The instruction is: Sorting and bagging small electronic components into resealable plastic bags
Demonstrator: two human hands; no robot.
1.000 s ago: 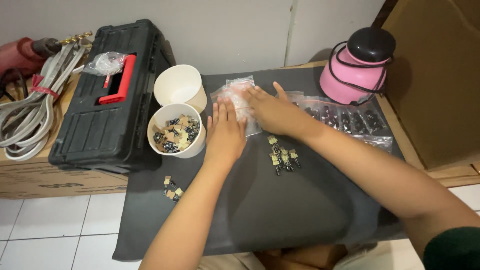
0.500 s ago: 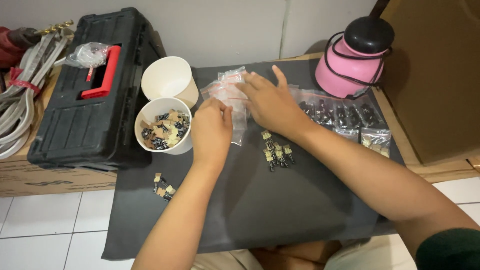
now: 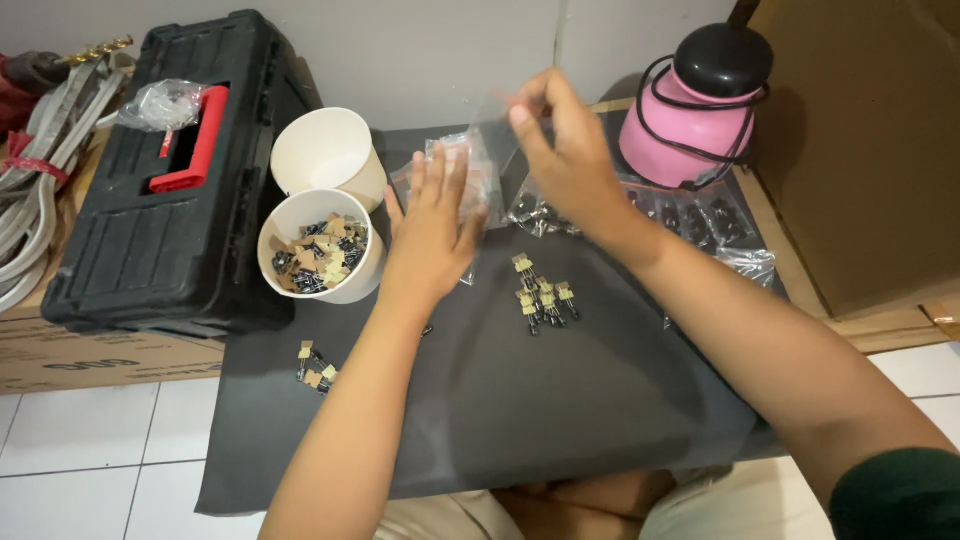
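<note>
Right hand: the right hand point(image 3: 565, 150) was raised above the far middle of the dark mat point(image 3: 560, 420), thumb and fingertips pinched shut on the top edge of a clear plastic bag point(image 3: 495, 140), which hung down from the pinch.

Left hand: the left hand point(image 3: 432, 225) lay flat and open, fingers spread, pressing on a stack of small clear bags point(image 3: 462, 170) at the far edge of the mat; it gripped nothing.

Key relation: the lifted bag hung just to the far right of the left hand's fingertips, its long axis running roughly up and down, its lower end close over the stack; the right hand held it, and the left hand was the nearer free one.

Loose parts: a small cluster of dark components with tan tape tabs point(image 3: 540, 295) lay on the mat near and right of the left wrist, below the raised bag.

Cups: a white paper cup full of the same components point(image 3: 320, 250) stood just left of the left hand; an empty white cup point(image 3: 325, 150) stood touching it on the far side.

Strays: a few more components point(image 3: 313, 365) sat at the mat's near left.

Surroundings: filled bags point(image 3: 700, 215) lay to the right in front of a pink jug with a black lid point(image 3: 700, 100); a black toolbox with a red handle point(image 3: 160, 190) stood at far left.
</note>
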